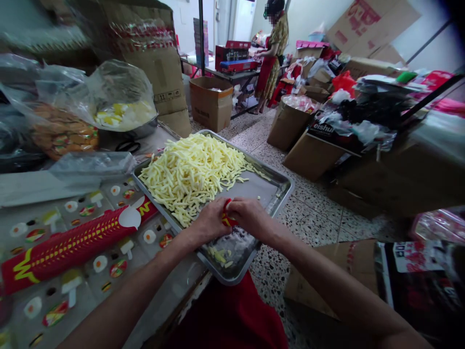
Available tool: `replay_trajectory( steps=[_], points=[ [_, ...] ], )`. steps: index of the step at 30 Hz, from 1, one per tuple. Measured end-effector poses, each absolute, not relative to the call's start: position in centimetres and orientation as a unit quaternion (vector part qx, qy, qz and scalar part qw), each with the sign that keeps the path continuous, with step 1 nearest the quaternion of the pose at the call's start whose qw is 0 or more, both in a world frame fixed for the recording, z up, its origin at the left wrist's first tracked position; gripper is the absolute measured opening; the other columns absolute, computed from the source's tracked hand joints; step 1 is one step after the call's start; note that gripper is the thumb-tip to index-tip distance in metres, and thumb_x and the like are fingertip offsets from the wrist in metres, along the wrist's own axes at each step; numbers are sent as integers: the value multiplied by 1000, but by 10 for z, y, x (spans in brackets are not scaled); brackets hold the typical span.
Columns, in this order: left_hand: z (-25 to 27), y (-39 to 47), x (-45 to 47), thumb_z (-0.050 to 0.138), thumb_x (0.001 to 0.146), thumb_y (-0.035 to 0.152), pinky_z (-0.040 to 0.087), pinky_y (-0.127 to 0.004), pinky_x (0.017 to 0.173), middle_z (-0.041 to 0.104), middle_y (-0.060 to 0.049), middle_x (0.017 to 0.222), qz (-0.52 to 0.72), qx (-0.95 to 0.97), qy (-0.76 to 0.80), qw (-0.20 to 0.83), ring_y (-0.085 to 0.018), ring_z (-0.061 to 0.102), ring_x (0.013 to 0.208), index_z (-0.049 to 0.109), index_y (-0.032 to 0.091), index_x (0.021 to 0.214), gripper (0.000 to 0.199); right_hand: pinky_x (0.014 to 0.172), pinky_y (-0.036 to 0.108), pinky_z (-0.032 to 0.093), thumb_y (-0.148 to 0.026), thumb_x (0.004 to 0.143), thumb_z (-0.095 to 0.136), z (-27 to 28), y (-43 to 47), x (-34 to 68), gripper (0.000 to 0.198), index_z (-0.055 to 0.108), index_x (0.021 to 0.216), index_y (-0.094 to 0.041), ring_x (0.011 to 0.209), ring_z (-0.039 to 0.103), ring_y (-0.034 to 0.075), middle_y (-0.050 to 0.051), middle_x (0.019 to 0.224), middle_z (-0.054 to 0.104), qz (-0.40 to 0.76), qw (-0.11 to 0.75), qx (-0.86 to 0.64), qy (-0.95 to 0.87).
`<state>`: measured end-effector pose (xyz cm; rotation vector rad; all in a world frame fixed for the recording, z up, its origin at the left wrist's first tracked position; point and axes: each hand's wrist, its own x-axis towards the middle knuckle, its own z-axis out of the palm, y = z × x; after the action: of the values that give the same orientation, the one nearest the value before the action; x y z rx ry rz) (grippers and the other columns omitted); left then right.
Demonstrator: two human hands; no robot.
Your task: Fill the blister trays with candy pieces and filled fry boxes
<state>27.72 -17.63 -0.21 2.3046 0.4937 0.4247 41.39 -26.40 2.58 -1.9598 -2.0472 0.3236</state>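
Over the near part of a metal tray, my left hand and my right hand are close together, both closed on a small red fry box with yellow print. Most of the box is hidden by the fingers. A large heap of pale yellow fry-shaped pieces fills the tray's far left side. Some short broken bits lie in the near corner. Left of the tray, a long row of nested red fry boxes with yellow marks rests on the patterned table cover.
Clear bags hold round brown pieces and yellow-white pieces at the table's back left, near black-handled scissors. Cardboard boxes stand on the speckled floor. A person stands at a farther table.
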Motion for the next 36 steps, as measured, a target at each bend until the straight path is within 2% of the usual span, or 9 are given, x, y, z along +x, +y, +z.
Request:
replay_trajectory(
  steps=[6,12,15,18,21,24,27,32,36],
  points=[
    [-5,-179,275,69,61,8,53,-35,93,68,-4,113,223,825,158,494,-23,65,103,61,18,115,56,68,25,47,-5,76,67,15,-274,398,18,61,71,-20,70,63,16,0,77,70,140,393,-720,-554],
    [-2,-166,252,77,64,14,45,-40,109,63,-7,132,212,841,192,459,-25,59,123,55,21,134,74,76,27,52,-19,92,60,35,-269,426,11,69,98,-23,82,67,15,0,93,74,275,403,-594,-640],
    [3,-163,244,78,66,16,41,-41,114,58,-9,141,206,849,216,436,-27,55,130,50,20,141,81,74,27,51,-25,93,63,39,-241,461,14,74,101,-21,77,65,14,3,97,73,181,347,-638,-664],
    [6,-166,236,77,67,17,42,-42,114,58,-10,142,203,853,227,424,-27,55,131,49,21,142,80,77,29,48,-13,88,62,34,-204,485,25,76,108,-21,82,63,16,7,109,70,78,169,-651,-735],
    [6,-172,227,75,67,16,43,-41,112,59,-9,139,199,863,223,406,-26,56,128,48,22,142,80,81,33,45,-8,86,60,25,-174,489,23,76,99,-18,89,61,21,11,102,69,34,-9,-616,-787],
    [8,-176,222,75,68,16,43,-40,113,59,-9,140,193,869,229,395,-26,56,129,47,22,143,80,80,33,43,-8,86,59,16,-165,485,18,74,87,-17,85,59,21,11,95,68,23,-55,-604,-795],
    [9,-177,222,75,69,17,43,-40,113,59,-9,140,195,869,238,388,-26,56,129,47,21,143,79,76,32,44,-12,82,66,11,-178,488,10,73,83,-19,85,59,20,8,93,68,34,4,-608,-793],
    [6,-174,226,76,69,19,43,-44,113,59,-11,140,184,876,237,378,-27,55,130,47,21,142,78,71,26,46,-17,73,72,19,-228,524,8,74,81,-18,81,63,17,4,94,71,63,267,-729,-627],
    [5,-176,235,75,68,18,46,-42,110,60,-11,137,180,877,237,376,-27,57,127,48,20,142,78,60,26,43,-23,73,72,31,-243,548,15,77,86,-16,62,60,15,1,70,70,58,306,-806,-503]
  ],
)
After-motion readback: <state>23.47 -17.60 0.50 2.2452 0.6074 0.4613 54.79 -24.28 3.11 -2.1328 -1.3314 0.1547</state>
